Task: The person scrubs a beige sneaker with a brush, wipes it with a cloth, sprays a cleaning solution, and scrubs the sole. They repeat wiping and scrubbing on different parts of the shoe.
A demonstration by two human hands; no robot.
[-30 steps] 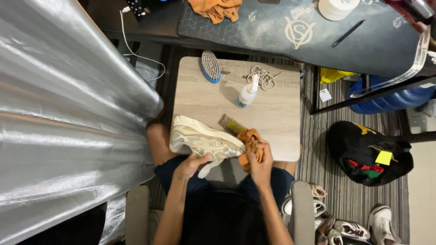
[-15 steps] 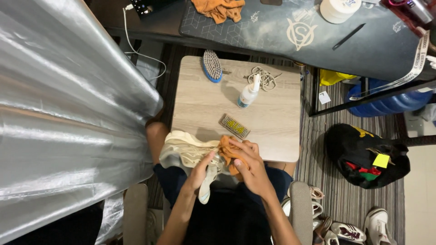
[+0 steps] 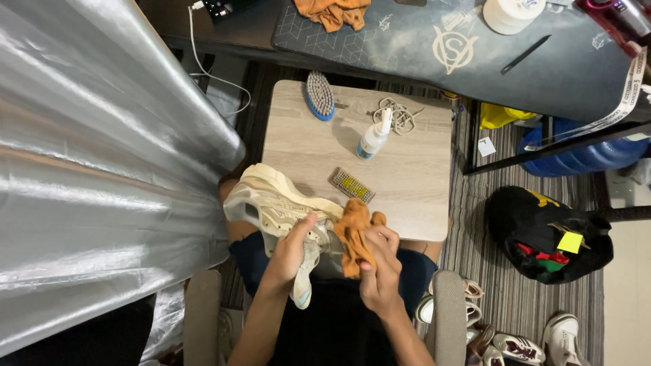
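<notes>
Head view: seen from above, a seated person works at the near edge of a small wooden table (image 3: 407, 183), the landmark for all positions below.
Left hand (image 3: 290, 252): fingers curled closed around a cream sneaker (image 3: 274, 203), thumb on top, holding it off the table's near-left corner, above the lap.
Right hand (image 3: 380, 271): fingers closed on an orange cloth (image 3: 352, 234), bunched and pressed against the sneaker's side just past the table's near edge.
Sneaker position: tilted, sole turned toward the silver curtain (image 3: 95, 169) left of the table; a pale tongue or insole hangs below the left hand.
Risk, grip: the sneaker is judged to rest on one hand only; a firm wipe could twist it loose onto the lap or floor.
Risk, table: a yellow-bristled small brush (image 3: 352, 186) lies just beyond the cloth; a wide stroke could knock it off the near edge.
Risk, bottle: a white spray bottle (image 3: 374, 137) at the table's middle looks tippable if the sneaker swings forward.
Count, on table: one blue-backed brush (image 3: 319, 95) at the far-left corner, one small brush, one bottle, one bundle of laces (image 3: 400, 116) at the far side.
Count, cloths: two; the second orange cloth (image 3: 333, 11) lies on the dark desk mat (image 3: 434, 41) beyond the table.
Count, right of table: one black bag (image 3: 536, 230); several shoes on the floor (image 3: 522, 346), exact number unclear.
</notes>
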